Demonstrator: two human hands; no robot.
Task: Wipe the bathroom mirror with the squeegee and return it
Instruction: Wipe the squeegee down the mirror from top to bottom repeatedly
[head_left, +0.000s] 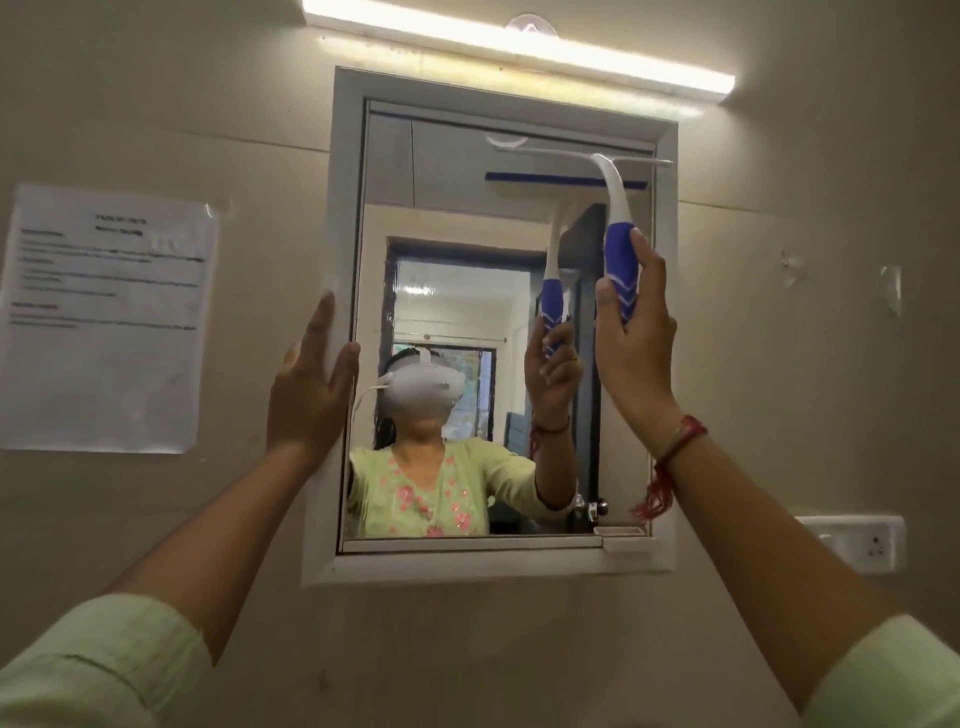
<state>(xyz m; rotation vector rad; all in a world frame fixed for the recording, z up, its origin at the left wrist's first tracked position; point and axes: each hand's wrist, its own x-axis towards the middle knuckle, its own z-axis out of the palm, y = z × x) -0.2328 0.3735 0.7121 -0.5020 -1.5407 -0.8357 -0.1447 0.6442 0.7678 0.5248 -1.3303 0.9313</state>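
Beige bathroom wall, lit tube light (519, 49) above white-framed mirror (467, 322); right hand (631, 332) gripping squeegee (618, 249), blade near the glass top, left hand (306, 395) spread wide, bracing the frame.

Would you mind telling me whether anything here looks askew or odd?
Only small things: the white printed paper notice on the wall left of the white-framed mirror hangs slightly crooked, and a torn tape scrap clings to the wall on the right.

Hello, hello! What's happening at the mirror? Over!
Right hand gripping squeegee, blade at mirror top. Left hand bracing frame. Nothing blocking.
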